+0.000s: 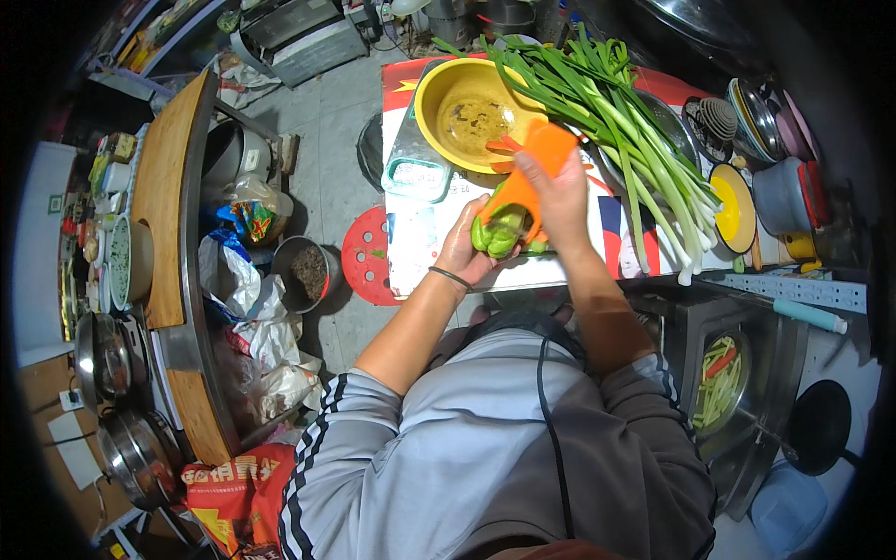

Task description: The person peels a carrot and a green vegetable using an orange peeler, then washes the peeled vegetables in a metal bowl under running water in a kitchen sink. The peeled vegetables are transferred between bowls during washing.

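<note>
My left hand [470, 241] holds a green vegetable [498, 232], which looks like a chayote, from below and the left. My right hand [565, 203] grips an orange plastic peeler or grater-like tool [535, 164], its lower end against the vegetable. More green shows beneath the tool, partly hidden. A yellow bowl [462, 115] with some dark bits and liquid inside stands just beyond both hands. Thin orange strips, perhaps tool prongs, show near its rim. Long green onions [630, 147] lie right of the bowl.
A teal-rimmed container [418, 179] sits left of the bowl on the table. Stacked dishes and a yellow plate [731, 208] stand at the right. A sink [763, 399] holds a basin of cut vegetables [719, 381]. A red stool [366, 255] and a bucket [306, 273] stand at the left.
</note>
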`<state>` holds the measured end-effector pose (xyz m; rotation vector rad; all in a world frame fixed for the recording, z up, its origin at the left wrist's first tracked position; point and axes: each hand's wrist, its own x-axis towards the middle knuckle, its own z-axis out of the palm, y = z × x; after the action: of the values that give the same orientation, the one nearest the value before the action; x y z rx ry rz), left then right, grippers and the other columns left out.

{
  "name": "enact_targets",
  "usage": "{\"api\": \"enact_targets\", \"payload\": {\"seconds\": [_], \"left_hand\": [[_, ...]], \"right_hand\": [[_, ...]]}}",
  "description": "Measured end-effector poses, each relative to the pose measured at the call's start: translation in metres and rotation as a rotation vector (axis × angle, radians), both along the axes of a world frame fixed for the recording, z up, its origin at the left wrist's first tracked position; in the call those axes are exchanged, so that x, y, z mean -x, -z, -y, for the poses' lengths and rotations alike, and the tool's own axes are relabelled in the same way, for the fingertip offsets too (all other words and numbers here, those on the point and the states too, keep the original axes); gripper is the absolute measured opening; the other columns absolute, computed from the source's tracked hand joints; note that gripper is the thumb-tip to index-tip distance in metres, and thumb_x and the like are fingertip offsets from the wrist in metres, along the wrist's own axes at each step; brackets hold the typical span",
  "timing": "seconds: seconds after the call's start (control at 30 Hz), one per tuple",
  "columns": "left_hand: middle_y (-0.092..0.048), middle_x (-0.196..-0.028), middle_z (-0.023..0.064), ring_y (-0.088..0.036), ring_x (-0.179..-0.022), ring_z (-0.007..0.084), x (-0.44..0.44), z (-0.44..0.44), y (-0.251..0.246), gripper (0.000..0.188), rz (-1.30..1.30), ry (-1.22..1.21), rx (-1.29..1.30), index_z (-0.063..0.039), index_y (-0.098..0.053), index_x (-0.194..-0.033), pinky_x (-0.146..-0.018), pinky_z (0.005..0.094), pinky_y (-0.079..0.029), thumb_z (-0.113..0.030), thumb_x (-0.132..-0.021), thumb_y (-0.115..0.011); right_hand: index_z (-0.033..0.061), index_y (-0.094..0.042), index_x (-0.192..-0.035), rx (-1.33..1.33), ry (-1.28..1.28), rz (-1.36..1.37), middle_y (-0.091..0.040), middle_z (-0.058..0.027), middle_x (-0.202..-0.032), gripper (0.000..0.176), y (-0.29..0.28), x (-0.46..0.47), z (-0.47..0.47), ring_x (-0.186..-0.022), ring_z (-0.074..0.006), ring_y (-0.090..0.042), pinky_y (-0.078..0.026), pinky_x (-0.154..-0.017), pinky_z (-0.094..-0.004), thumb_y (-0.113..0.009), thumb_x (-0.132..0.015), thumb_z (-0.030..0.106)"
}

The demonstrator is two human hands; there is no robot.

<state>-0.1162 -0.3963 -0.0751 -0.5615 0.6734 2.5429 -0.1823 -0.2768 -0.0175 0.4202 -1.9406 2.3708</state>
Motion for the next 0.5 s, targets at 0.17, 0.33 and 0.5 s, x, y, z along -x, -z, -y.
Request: {"api": "enact_targets", "payload": {"seconds": [0.17, 0.33, 0.5], "left_hand": [[-0.060, -0.099, 0.0108, -0.061, -0.083, 0.0239, -0.005, -0.005, 0.008, 0.042, 0.037, -0.030, 0.054, -0.010, -0.050, -0.112, -0.056, 0.0382, -0.050, -0.043, -0.090, -0.033], [-0.059, -0.099, 0.0100, -0.060, -0.082, 0.0237, -0.013, 0.003, -0.003, 0.039, -0.096, 0.076, -0.029, -0.012, -0.049, -0.110, -0.061, 0.0408, -0.053, -0.042, -0.086, -0.045], [-0.059, -0.105, 0.0131, -0.059, -0.091, 0.0270, -0.009, 0.013, -0.011, 0.050, 0.023, 0.017, 0.110, -0.005, -0.048, -0.118, -0.062, 0.0375, -0.051, -0.042, -0.085, -0.043]], "right_hand": [[-0.0010, -0.044, -0.106, 0.002, -0.032, 0.091, -0.057, -0.0083, -0.099, 0.033, 0.010, -0.005, 0.008, -0.086, -0.0121, -0.056, -0.046, -0.076, -0.0242, -0.063, -0.082, 0.011], [0.0000, -0.050, -0.096, -0.062, 0.191, 0.145, -0.060, -0.0071, -0.089, 0.026, 0.018, 0.032, -0.020, -0.076, -0.0108, -0.055, -0.045, -0.069, -0.0238, -0.065, -0.081, 0.016], [-0.0018, -0.050, -0.096, -0.352, 0.603, -0.027, -0.060, -0.0088, -0.086, 0.042, 0.007, 0.060, -0.048, -0.074, -0.0161, -0.057, -0.047, -0.070, -0.0287, -0.073, -0.074, 0.025]]}}
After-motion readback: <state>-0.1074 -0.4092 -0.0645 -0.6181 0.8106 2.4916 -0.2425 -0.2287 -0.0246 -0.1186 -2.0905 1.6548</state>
